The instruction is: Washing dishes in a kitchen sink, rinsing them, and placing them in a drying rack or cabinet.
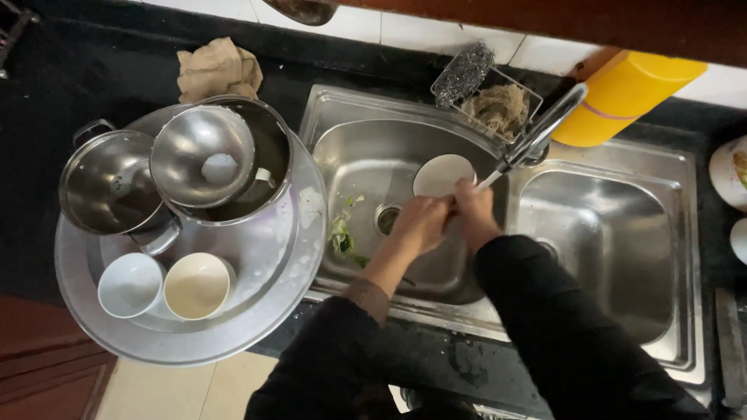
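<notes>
**Bowl under the tap, both hands on it**

While the tap (541, 134) points down over the left basin of the sink (366, 148), the person holds a small white bowl (441, 173) just beneath its spout, tipped so the pale inside faces up toward the camera. The left hand (420, 222) grips the bowl's near edge, fingers curled narrow around it; the right hand (473, 208) is pressed against the same edge just beside it, fingers bent close, though whether they hold a cloth or scrubber as well I cannot tell from here. Both dark sleeves reach in over the front rim of the sink.

Green vegetable scraps (342, 233) lie on the basin floor near the drain (387, 218). To the left, on the dark desk, a big round metal tray (233, 334) carries a lidded steel pot (109, 183), a steel bowl (202, 155) set inside a larger pot, and two small cups (131, 285) side by side. Behind the sink sit a wire scourer (464, 74) and a basket of fibrous scrub (499, 107), with a yellow bottle (622, 93) lying near the tap's base.

By my reading, this is the washing or rinsing of the bowl, midway. The next move would call for turning it in the hands while keeping it over the basin, with a firm grip, since wet crockery is slippery.
</notes>
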